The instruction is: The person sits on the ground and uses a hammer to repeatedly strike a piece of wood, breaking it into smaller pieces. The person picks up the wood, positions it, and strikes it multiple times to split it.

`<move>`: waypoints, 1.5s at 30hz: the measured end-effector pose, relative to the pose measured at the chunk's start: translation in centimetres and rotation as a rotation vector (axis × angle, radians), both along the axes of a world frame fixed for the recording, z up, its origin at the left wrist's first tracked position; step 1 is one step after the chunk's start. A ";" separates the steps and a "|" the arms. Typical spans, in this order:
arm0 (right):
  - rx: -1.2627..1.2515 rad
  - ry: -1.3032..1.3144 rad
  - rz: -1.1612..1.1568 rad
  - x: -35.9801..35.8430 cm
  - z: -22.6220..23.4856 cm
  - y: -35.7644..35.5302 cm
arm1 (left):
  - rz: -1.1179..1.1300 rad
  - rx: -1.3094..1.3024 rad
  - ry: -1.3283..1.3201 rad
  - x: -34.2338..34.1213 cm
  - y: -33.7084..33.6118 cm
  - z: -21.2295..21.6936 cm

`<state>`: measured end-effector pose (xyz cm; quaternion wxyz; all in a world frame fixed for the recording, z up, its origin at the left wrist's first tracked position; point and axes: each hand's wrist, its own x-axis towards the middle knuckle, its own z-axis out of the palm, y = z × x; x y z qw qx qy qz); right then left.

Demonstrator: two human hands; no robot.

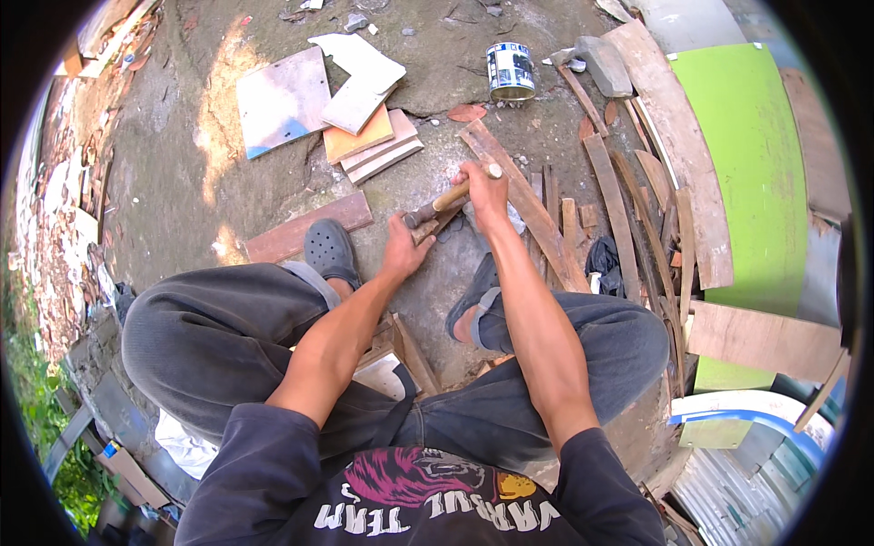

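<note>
My right hand (pixel 484 189) is wrapped round the wooden handle of a hammer (pixel 452 197), whose dark head points left. Just below that head, my left hand (pixel 403 246) grips a short strip of wood (pixel 441 224) close to the ground. The hammer head lies right by the left fingers; I cannot tell whether it touches the wood. A brown plank (pixel 523 200) slants past on the right of my right hand. Another flat reddish board (pixel 314 227) lies beyond my left shoe (pixel 331 252).
Ahead lie stacked board pieces (pixel 282 102) and a can (pixel 510 71). To the right are long wood strips (pixel 612 214), a black plastic bag (pixel 604 262), a grey stone (pixel 604 66) and a lime-green panel (pixel 751 164). Wood scraps (pixel 414 355) lie between my legs.
</note>
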<state>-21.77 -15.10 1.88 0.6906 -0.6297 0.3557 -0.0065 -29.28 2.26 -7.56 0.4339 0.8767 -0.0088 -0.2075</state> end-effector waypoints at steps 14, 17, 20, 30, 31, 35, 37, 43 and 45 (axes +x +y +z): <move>0.015 0.037 0.113 -1.4 0.5 0.9 | -0.055 0.471 -0.062 4.2 5.0 1.8; -0.092 0.129 0.282 -4.0 1.6 2.8 | -0.106 0.547 -0.021 5.5 5.6 1.1; -0.099 -0.035 0.235 -6.2 1.3 4.4 | -0.088 0.624 0.041 6.4 5.6 0.5; 0.407 0.436 0.262 -3.3 4.5 1.0 | 0.065 0.390 -0.078 8.9 5.5 0.5; 0.443 0.463 0.297 -2.6 3.7 0.2 | 0.050 0.351 -0.138 9.2 5.5 0.4; 0.595 0.729 0.388 0.5 2.6 -0.4 | -0.143 0.479 -0.070 9.3 6.9 -1.3; 0.600 0.799 0.373 0.8 1.1 -0.4 | -0.166 0.516 -0.059 8.2 6.0 -0.1; 0.749 0.822 0.355 -0.3 -1.9 -0.5 | -0.268 0.532 -0.144 2.6 6.9 0.1; 0.878 0.791 0.326 -1.0 -1.9 -1.5 | -0.264 0.485 -0.185 2.1 7.5 0.0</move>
